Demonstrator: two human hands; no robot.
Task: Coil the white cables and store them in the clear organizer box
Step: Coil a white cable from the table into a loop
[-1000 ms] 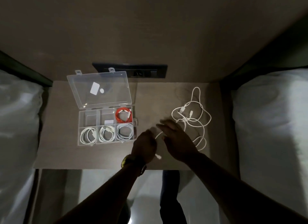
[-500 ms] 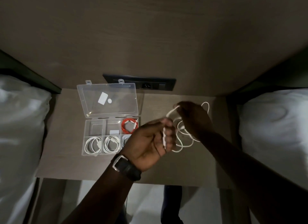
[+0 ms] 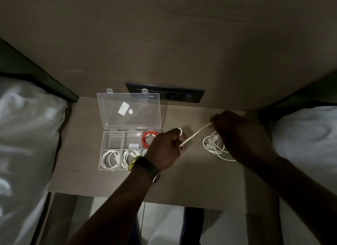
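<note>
— While both forearms reach in over the near edge of the tabletop (image 3: 182,181), which hand has the cable?

— Both do. The left hand (image 3: 164,149), wearing a watch (image 3: 144,167), is clenched around one end of the white cable (image 3: 194,135); a small loop shows at the top of the fist. The right hand (image 3: 242,135) pinches the same cable farther along, its fingers (image 3: 218,121) closed on it.

— How does the stretch between them lie?

— Taut and slanted, low at the left fist, rising up and to the right toward the other hand. The loose tangle (image 3: 215,147) lies on the tabletop just under and beside the right hand, so that hand is nearer the slack.

— So the next wrap?

— My guess is the right hand feeds slack leftward while the left fist collects loops.

— And the box?

— The clear organizer box (image 3: 109,144) sits open just left of the left hand, lid (image 3: 128,110) laid back. Two front compartments hold white coils (image 3: 110,159); a third is hidden behind the wrist. An orange cable (image 3: 148,138) fills the back right compartment, and the back left one looks bare.

— Beyond that?

— A dark socket panel (image 3: 165,96) on the wall.
</note>
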